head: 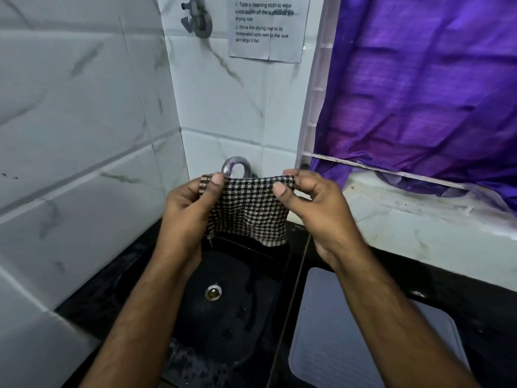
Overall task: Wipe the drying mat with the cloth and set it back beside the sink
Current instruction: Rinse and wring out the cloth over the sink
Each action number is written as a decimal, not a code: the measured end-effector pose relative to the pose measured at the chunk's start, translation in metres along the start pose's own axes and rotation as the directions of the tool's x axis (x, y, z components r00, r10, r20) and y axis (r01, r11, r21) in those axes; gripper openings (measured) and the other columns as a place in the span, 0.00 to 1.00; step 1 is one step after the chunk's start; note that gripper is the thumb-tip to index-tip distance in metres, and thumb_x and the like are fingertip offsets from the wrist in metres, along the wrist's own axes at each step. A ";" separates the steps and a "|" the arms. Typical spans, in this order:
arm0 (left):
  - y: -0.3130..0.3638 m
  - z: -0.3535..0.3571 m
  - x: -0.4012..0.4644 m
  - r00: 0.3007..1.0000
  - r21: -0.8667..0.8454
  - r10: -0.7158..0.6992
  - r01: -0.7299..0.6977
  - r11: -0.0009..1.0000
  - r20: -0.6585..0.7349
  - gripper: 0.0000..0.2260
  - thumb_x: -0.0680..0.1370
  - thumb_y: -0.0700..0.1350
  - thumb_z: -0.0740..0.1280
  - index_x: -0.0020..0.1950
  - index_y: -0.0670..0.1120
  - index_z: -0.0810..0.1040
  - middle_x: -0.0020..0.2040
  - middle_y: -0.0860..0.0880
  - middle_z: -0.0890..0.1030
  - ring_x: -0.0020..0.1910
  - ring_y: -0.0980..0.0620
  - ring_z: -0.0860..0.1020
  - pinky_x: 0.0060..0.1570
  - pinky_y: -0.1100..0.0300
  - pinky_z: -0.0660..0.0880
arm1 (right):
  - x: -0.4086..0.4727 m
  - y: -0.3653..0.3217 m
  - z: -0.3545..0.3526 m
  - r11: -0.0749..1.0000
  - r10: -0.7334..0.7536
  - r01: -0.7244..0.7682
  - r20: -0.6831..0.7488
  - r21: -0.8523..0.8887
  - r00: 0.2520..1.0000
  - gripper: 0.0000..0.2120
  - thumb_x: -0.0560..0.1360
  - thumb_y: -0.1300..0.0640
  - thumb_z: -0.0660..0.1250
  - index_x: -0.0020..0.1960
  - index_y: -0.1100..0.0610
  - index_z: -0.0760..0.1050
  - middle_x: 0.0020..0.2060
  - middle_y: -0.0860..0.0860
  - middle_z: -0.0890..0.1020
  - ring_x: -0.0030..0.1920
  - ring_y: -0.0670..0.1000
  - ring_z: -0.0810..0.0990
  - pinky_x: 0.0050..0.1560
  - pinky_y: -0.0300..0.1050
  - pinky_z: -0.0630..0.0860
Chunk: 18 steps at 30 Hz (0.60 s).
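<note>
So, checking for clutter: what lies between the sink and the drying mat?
In the head view, only a bare strip of black counter separates the sink from the drying mat.

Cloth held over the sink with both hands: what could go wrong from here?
1. The checked cloth is pinched only at its top edge by the left hand and right hand. If either grip slips, it likely drops into the black sink, which looks wet.
2. The faucet sits right behind the cloth and could snag it.
3. The grey drying mat is partly under the right forearm, so the arm may nudge it.
</note>
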<state>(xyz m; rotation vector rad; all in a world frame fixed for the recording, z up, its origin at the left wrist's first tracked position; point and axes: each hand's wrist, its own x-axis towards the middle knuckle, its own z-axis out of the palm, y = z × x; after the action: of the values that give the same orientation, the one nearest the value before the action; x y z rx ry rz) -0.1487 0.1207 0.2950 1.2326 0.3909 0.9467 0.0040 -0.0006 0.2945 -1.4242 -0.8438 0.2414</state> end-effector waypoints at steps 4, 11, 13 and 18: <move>-0.007 -0.002 0.002 0.993 -0.088 0.058 -0.049 0.995 0.100 0.14 0.81 0.48 0.68 0.56 0.38 0.82 0.53 0.37 0.83 0.53 0.40 0.81 0.63 0.37 0.74 | -0.004 -0.005 0.005 0.958 -0.138 0.124 0.040 0.259 0.990 0.10 0.76 0.55 0.69 0.55 0.58 0.82 0.52 0.51 0.86 0.55 0.45 0.83 0.57 0.38 0.76; -0.011 -0.003 0.000 0.982 -0.036 0.113 -0.108 0.993 0.151 0.12 0.77 0.35 0.70 0.60 0.42 0.78 0.58 0.40 0.83 0.56 0.41 0.82 0.54 0.47 0.81 | -0.011 0.007 0.008 0.980 -0.187 0.162 0.251 0.120 0.950 0.24 0.77 0.68 0.69 0.71 0.59 0.68 0.63 0.51 0.80 0.66 0.52 0.78 0.67 0.47 0.74; -0.023 -0.006 -0.002 0.995 -0.008 0.020 -0.019 1.000 0.093 0.14 0.77 0.35 0.70 0.62 0.39 0.76 0.58 0.38 0.83 0.56 0.40 0.83 0.54 0.46 0.82 | -0.015 0.014 0.011 0.990 -0.032 -0.003 0.247 0.139 0.969 0.22 0.78 0.66 0.69 0.70 0.60 0.69 0.62 0.56 0.82 0.64 0.55 0.80 0.65 0.50 0.76; -0.078 -0.031 -0.021 0.898 0.012 -0.438 0.439 0.899 -0.036 0.11 0.80 0.41 0.68 0.59 0.36 0.80 0.53 0.39 0.86 0.50 0.43 0.84 0.45 0.55 0.82 | -0.034 0.056 0.014 0.899 0.429 -0.438 0.180 0.011 0.885 0.19 0.79 0.56 0.70 0.68 0.56 0.70 0.49 0.57 0.86 0.49 0.53 0.87 0.50 0.50 0.83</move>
<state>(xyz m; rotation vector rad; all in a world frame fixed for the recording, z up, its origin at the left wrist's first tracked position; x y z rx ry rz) -0.1518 0.1215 0.2082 1.0841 0.6744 0.5736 -0.0102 -0.0015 0.2294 -1.5479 -0.6411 0.7346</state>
